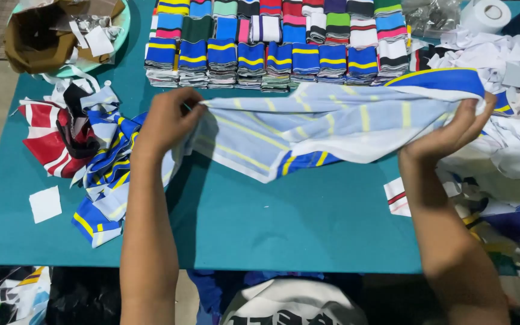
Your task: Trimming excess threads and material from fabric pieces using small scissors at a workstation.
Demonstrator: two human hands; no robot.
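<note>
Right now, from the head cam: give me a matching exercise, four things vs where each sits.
Things:
1. striped cloth
2. folded stacks
3. white tape roll
4. white paper square

Places:
A. far right corner of the table
B. near left of the table
C. stretched between left hand and right hand
D. rows along the far edge

Pairs: 1-C, 2-D, 3-A, 4-B

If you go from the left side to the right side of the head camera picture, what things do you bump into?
White paper square → red and blue fabric heap → left hand → pale blue striped cloth → right hand → white scrap pile.
</note>
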